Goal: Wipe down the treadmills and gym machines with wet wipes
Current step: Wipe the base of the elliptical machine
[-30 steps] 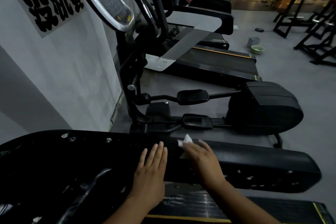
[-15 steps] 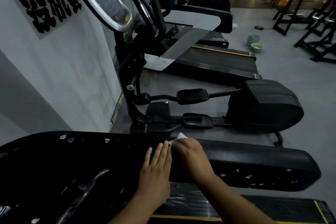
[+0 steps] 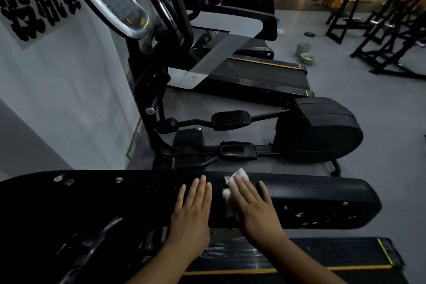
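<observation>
Nearest, a treadmill belt (image 3: 299, 258) with a yellow edge stripe. Just above, flat on the treadmill's black side rail (image 3: 322, 191): left hand (image 3: 192, 212), fingers straight and close together; right hand (image 3: 253, 207), fingers spread, pressing a white wet wipe (image 3: 239, 175) onto the rail. Beyond, a black elliptical trainer (image 3: 318, 129), then another treadmill (image 3: 260, 76), then a green bowl (image 3: 308, 57) on the floor (image 3: 357, 90).

The right hand (image 3: 255, 212) hides most of the wet wipe (image 3: 239, 174).
</observation>
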`<action>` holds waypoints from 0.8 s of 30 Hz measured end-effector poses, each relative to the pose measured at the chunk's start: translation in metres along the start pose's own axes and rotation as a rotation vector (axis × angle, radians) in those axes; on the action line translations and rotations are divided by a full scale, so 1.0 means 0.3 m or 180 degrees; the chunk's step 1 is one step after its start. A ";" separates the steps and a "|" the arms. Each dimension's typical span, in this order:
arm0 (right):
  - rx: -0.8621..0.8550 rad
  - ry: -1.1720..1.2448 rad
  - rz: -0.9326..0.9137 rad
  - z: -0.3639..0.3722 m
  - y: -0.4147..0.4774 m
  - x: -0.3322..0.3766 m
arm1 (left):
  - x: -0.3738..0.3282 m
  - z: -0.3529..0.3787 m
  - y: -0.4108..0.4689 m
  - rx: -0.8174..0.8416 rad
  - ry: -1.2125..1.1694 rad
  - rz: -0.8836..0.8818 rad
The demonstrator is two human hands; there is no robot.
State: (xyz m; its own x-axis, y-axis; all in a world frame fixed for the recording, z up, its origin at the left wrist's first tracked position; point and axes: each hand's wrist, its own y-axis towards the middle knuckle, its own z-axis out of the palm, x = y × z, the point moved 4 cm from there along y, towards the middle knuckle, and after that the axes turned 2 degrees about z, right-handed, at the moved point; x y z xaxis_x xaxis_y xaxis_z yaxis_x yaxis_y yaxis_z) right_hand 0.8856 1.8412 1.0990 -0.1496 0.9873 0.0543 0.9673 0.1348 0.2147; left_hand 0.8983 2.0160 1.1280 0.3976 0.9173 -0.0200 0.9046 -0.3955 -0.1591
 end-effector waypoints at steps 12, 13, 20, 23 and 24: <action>0.0082 0.0066 0.0460 -0.018 0.001 -0.092 | -0.118 -0.010 0.028 0.0055 0.0076 0.0214; 0.0080 0.0201 0.0480 -0.020 0.023 -0.082 | -0.132 -0.015 0.032 0.0065 0.0103 0.0226; -0.0176 0.0550 -0.0180 -0.067 -0.004 -0.181 | -0.253 -0.020 0.053 0.0177 0.0184 0.0222; -0.0329 0.0624 -0.0249 -0.094 -0.034 -0.246 | -0.321 -0.038 0.065 0.0163 0.0128 0.0206; -0.0367 0.0577 -0.0290 -0.101 -0.054 -0.266 | -0.346 -0.044 0.068 0.0154 0.0107 0.0199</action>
State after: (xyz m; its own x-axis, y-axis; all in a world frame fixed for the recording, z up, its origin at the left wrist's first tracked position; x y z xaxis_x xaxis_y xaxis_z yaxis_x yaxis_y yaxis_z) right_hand 0.8758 1.7578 1.1207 -0.2797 0.9387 0.2016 0.9199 0.2019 0.3363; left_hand 0.8774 1.9122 1.1398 0.4589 0.8885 0.0015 0.8696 -0.4487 -0.2061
